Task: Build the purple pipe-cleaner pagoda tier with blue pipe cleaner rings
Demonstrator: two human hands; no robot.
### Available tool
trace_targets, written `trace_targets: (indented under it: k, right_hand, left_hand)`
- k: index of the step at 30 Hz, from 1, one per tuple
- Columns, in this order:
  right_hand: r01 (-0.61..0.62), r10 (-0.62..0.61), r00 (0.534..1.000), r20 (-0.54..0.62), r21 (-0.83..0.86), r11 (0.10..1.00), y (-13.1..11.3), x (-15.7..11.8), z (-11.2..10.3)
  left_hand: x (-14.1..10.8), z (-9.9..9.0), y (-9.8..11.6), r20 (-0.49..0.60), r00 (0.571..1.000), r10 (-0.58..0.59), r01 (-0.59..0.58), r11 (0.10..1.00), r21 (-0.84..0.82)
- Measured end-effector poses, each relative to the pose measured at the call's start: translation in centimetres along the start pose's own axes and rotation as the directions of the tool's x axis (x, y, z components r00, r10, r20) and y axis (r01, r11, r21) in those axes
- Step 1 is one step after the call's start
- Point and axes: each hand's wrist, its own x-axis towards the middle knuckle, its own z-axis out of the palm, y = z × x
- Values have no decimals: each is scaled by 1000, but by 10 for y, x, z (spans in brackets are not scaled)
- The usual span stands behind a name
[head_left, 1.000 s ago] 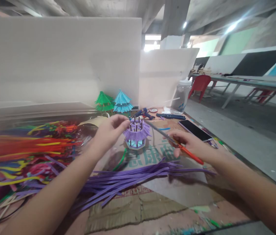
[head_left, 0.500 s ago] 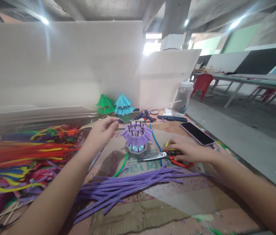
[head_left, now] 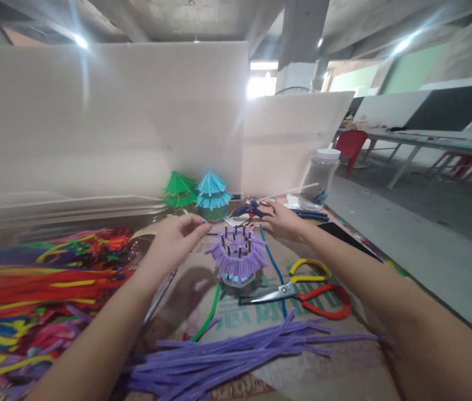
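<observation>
My left hand (head_left: 177, 239) is raised left of a small round purple pipe-cleaner model (head_left: 239, 259) with several dark upright sticks. Its thumb and fingertips pinch a tiny blue piece, mostly hidden. My right hand (head_left: 283, 221) reaches behind the model, fingers apart, beside a dark blue glue gun (head_left: 249, 209); whether it touches the gun is unclear. Scissors (head_left: 288, 289) with one yellow and one red handle lie on the cardboard, blades partly apart. A blue pipe cleaner (head_left: 272, 256) runs under them. Loose purple pipe cleaners (head_left: 227, 351) lie in front.
Green (head_left: 178, 189) and light-blue (head_left: 212, 192) roofed models stand at the back. A clear bottle (head_left: 321, 178), pliers (head_left: 311, 215) and a partly covered phone (head_left: 346, 239) are at right. Coloured pipe cleaners (head_left: 52, 284) pile up on the left. A green pipe cleaner (head_left: 210, 314) lies near the model.
My right hand has let go of the scissors and moved forward to the glue gun. The scissors stay on the cardboard. My left hand keeps its pinch, and the view has tilted slightly.
</observation>
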Motion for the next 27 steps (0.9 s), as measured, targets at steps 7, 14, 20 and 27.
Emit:
trace_targets:
  k: [7, 14, 20, 27]
  right_hand:
    - [-108, 106, 994, 32, 58, 993, 6, 41, 40]
    - [-136, 139, 990, -9, 159, 978, 5, 23, 23]
    - [-97, 121, 990, -79, 258, 961, -10, 6, -13]
    - [43, 9, 994, -107, 472, 880, -39, -33, -42]
  left_hand:
    - [-8, 5, -18, 267, 963, 44, -79, 990, 121]
    - [-15, 17, -24, 378, 905, 194, -311, 909, 277]
    - [-21, 20, -15, 415, 880, 230, -404, 823, 400]
    - [-32, 25, -4, 388, 883, 265, -440, 754, 487]
